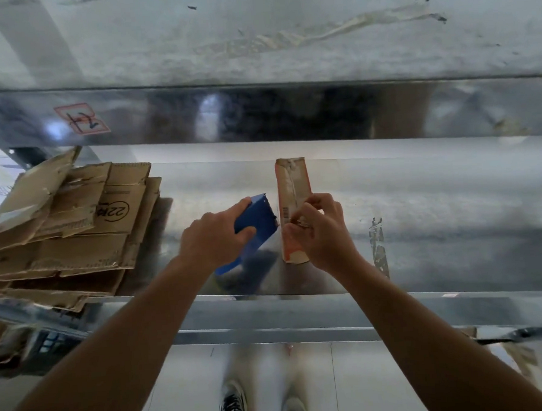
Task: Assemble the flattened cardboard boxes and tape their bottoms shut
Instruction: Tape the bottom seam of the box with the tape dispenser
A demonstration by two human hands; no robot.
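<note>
Taping narrow orange-brown cardboard box [292, 185] on shiny metal bench [420, 197].
Left hand [213, 239] is gripping blue plastic tape dispenser [257, 217]; right hand [323, 234] fingers [300, 214] are pinching box edge. Keeping tape taut and centred probably matters.

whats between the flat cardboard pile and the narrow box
Head view: the left hand gripping the blue tape dispenser, over metal table, sits between the flat cardboard pile and the narrow box.

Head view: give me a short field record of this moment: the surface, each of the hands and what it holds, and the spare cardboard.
surface: metal table
left hand: grips blue tape dispenser, close beside the box
right hand: holds narrow box near its near end
tape on box: cannot tell
spare cardboard: stack of flat boxes at the table's left side, untouched
</note>
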